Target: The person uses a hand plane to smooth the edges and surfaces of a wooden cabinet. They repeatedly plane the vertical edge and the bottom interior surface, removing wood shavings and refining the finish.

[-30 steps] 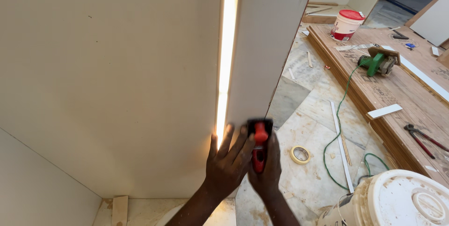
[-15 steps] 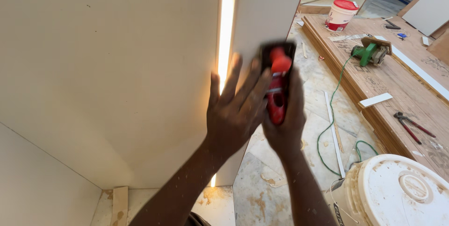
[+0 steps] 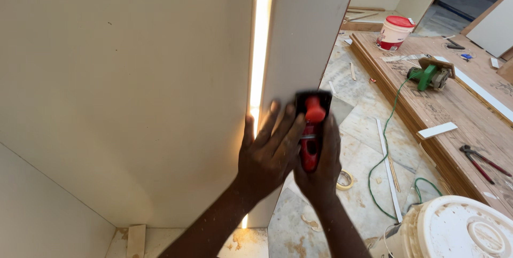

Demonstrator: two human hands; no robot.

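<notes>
A: Which hand holds the red-and-black hand plane [image 3: 311, 132]?

B: The right hand [image 3: 319, 170], fingers wrapped closed around its red body. It is pressed against the narrow edge of the cream upright panel [image 3: 312, 28]. The left hand [image 3: 267, 156] lies beside it, fingers spread open and flat on the panel face, next to the lit strip [image 3: 262, 39].

A: What has changed?

B: Half a second ago the tool sat higher up the edge; now it is lower, both hands having travelled down together. This reads as one pass of a repeated up-and-down stroke along that edge.

A: And the surroundings?

B: A roll of tape [image 3: 344, 179] lies on the floor; a white bucket [image 3: 454, 231] stands at lower right.
</notes>
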